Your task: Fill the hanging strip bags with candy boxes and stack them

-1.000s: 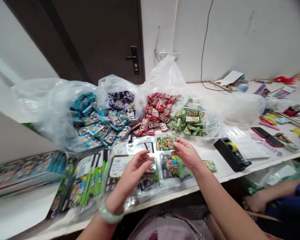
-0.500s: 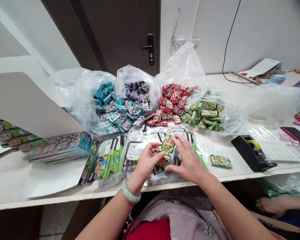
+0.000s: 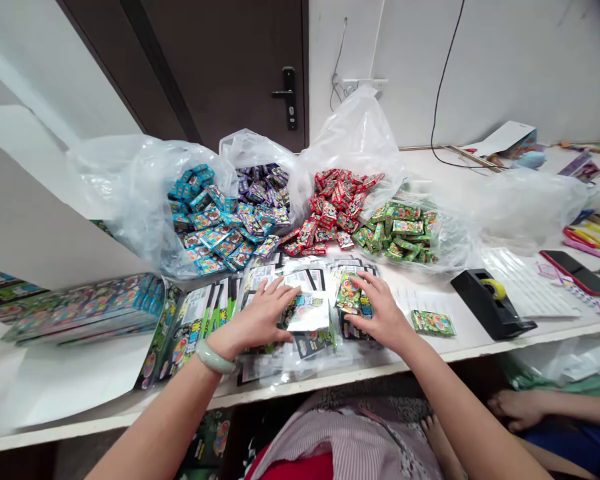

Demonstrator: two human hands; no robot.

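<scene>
My left hand lies palm down on a clear plastic sleeve, its fingers spread beside a white card. A pale green bangle circles that wrist. My right hand curves over a small green printed packet, with the thumb below it and the fingers above. Beneath both hands lie overlapping clear sleeves with black-and-white printed cards. Beyond them sit opened plastic bags of blue, purple, red and green packets.
A black tape dispenser and a loose green packet sit right of my hands. A phone lies further right. Boxed packet stacks stand left. Another person's bare limb shows below the white table edge.
The green packet has dropped from between both raised hands to the sleeves under my right hand. My left hand has moved left and lies flat. The view has shifted slightly.
</scene>
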